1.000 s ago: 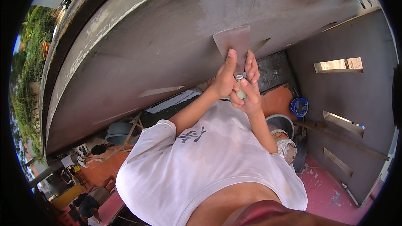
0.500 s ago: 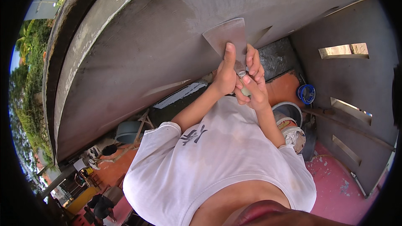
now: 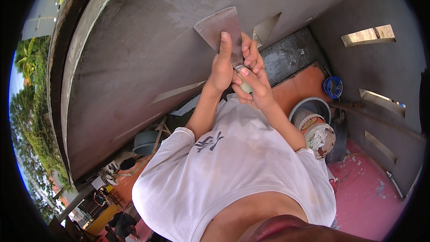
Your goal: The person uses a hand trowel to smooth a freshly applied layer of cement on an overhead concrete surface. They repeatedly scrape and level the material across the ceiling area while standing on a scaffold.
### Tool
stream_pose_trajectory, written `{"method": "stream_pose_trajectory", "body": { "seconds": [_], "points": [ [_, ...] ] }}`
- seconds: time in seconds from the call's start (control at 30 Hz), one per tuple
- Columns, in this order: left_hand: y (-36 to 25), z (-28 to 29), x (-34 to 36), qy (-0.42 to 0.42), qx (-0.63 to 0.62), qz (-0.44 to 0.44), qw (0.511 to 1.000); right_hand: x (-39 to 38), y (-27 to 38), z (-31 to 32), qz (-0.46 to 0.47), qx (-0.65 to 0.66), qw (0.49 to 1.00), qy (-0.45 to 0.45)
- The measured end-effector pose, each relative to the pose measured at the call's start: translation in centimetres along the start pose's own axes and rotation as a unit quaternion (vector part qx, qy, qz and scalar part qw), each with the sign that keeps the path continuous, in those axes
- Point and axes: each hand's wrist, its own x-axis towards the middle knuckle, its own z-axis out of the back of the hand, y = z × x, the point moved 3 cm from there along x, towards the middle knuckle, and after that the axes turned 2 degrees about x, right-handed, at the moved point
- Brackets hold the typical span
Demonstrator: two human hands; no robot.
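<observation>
I hold a putty knife [image 3: 218,26] with both hands in front of a grey plastered wall [image 3: 130,54]. Its wide, fan-shaped metal blade points up and is stained a dull grey-brown. My left hand [image 3: 222,69] lies along the blade's left side, thumb pressed flat on its face and the other fingers hidden behind. My right hand [image 3: 256,76] is wrapped about the pale greenish handle [image 3: 245,87], its thumb near the collar and some fingertips beside the blade's lower edge. Whether the blade touches the wall I cannot tell.
On the right stands a grey wall with slots [image 3: 329,36]. A wet dark ledge [image 3: 286,58], a blue bucket [image 3: 333,87], a grey basin [image 3: 326,107] and a stained bucket [image 3: 328,140] holding a white bag are nearby. Another person [image 3: 122,225] is at lower left.
Both hands and the putty knife have moved left and slightly up in the picture, while the view has also shifted a little. The grip looks the same.
</observation>
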Motion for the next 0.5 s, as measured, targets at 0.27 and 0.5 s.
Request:
{"method": "stream_pose_trajectory", "body": {
  "seconds": [0.27,0.5],
  "points": [
    [-1.2,-1.1,-0.7,-0.019,0.024,0.020,0.999,-0.4,0.2,-1.3,-0.021,0.022,0.999,0.015],
    [-1.2,-0.5,-0.7,0.004,0.014,0.028,0.999,-0.8,-0.1,-2.5,-0.010,0.000,0.999,-0.032]
  ]
}}
